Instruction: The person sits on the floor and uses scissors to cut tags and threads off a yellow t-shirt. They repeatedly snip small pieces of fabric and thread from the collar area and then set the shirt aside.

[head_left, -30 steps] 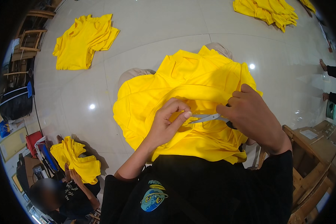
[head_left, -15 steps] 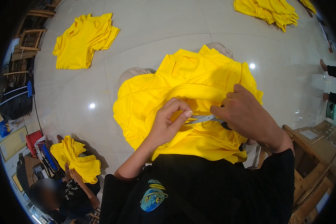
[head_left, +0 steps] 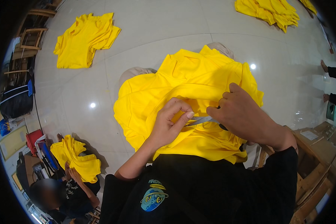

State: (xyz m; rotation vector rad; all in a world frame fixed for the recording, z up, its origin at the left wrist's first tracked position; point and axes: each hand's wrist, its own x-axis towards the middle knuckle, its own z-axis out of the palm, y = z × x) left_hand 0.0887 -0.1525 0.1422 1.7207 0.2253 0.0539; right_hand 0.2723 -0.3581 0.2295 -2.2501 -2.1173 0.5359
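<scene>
A yellow shirt lies bunched over my lap, its fabric spilling toward the floor. My left hand pinches a fold of the shirt between thumb and fingers. My right hand grips small grey snips, whose blades point left and meet the fabric right at my left fingertips. The handle of the snips is hidden in my right palm. My black sleeves and dark top fill the lower edge.
A flat yellow shirt lies on the pale tiled floor at far left, a heap of yellow shirts at far right. Another person sits at lower left holding a yellow shirt. Wooden furniture stands at right; someone's feet show at the right edge.
My right hand has slid left along the shirt, bringing the snips closer to my left fingers. The left hand keeps its pinch on the fabric.
</scene>
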